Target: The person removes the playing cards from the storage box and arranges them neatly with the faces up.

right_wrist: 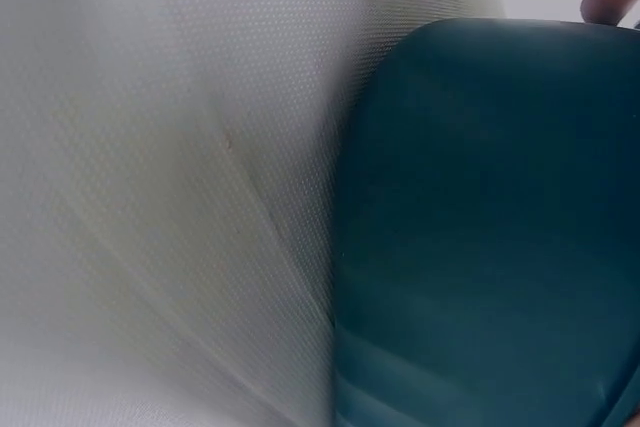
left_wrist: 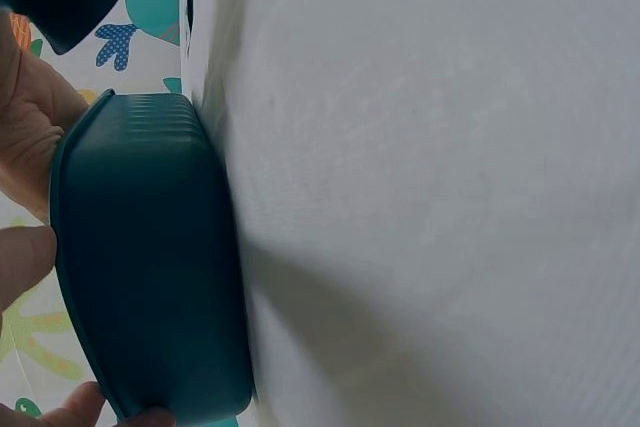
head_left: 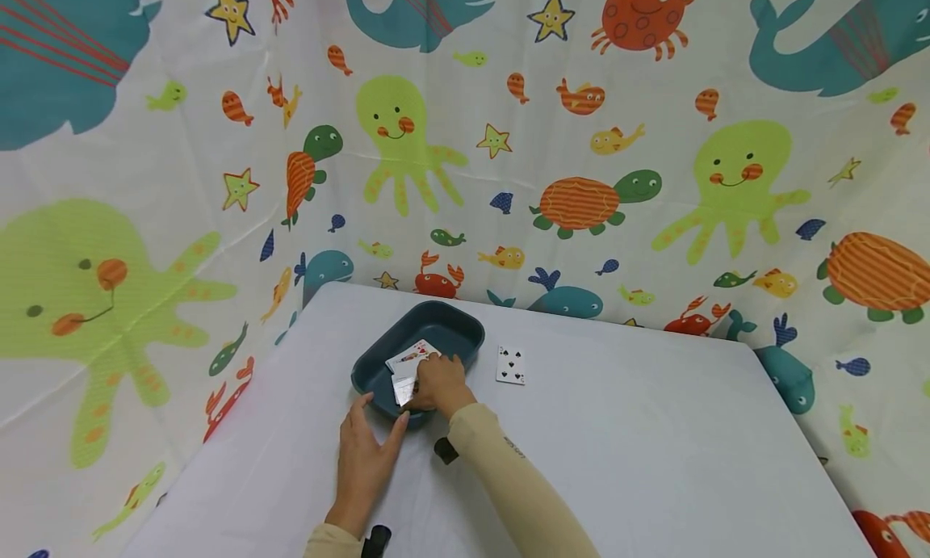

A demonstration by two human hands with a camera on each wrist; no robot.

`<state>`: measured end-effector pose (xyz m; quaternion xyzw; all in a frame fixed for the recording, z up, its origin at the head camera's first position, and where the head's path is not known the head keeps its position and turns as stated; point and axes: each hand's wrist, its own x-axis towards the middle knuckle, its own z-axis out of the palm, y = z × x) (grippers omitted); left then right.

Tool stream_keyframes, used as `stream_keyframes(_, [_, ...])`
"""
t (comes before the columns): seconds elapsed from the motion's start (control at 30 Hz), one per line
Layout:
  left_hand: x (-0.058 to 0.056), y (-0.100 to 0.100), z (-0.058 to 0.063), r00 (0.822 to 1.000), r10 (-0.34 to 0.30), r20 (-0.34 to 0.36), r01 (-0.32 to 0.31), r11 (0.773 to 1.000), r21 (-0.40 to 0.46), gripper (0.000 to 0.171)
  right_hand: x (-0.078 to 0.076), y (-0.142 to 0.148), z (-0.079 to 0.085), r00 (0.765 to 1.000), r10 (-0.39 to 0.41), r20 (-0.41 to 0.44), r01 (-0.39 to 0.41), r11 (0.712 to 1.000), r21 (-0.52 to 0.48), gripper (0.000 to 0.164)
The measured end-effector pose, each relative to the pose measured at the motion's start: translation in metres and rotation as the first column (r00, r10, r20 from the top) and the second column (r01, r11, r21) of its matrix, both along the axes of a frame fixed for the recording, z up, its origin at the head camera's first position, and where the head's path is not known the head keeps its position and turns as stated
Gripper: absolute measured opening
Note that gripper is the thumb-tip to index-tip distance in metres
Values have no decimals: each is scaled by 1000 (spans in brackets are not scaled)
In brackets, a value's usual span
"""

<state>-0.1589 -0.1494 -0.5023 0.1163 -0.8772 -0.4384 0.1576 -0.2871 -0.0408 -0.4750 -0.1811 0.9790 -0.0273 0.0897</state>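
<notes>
A dark teal tray (head_left: 465, 332) with rounded corners rests on the white table, several playing cards (head_left: 414, 354) fanned inside it. With thumb and fingers spread along the rim, my left hand (head_left: 363, 457) holds the near left corner. The left wrist view shows the thumb (left_wrist: 22, 259) against that rim. My right hand (head_left: 439, 380) reaches over the tray's near right side, its fingers curled down at the cards and pinching some of them; the fingertips are partly hidden. To the right of the tray, a black-spotted playing card (head_left: 511, 365) lies face up.
The white-covered table (head_left: 654, 445) extends right of the tray. A curtain (head_left: 465, 122) printed with sea animals hangs behind and along the sides. Dark wrist cameras (head_left: 446, 451) sit below both wrists, close to the tabletop.
</notes>
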Motion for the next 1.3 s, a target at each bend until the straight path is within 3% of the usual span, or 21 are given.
stream_keyframes(0.4, [-3,0,1,1000,-3,16,3,1000,1,71,-4,1,-3,1000,-6,18,6,1000,-3,70])
stream_keyframes(0.7, [-5,-1,2,1000,0,16,0,1000,4,71,-4,2,-2,1000,10,16,-10,1000,-4,82])
stream_keyframes(0.93, [-5,0,2,1000,1,4,-1,1000,3,70,-7,0,0,1000,7,20,-7,1000,2,64])
stream_keyframes(1.3, [-8,-2,3,1000,5,9,-5,1000,2,71,-9,-1,1,1000,3,24,-2,998,-60,54])
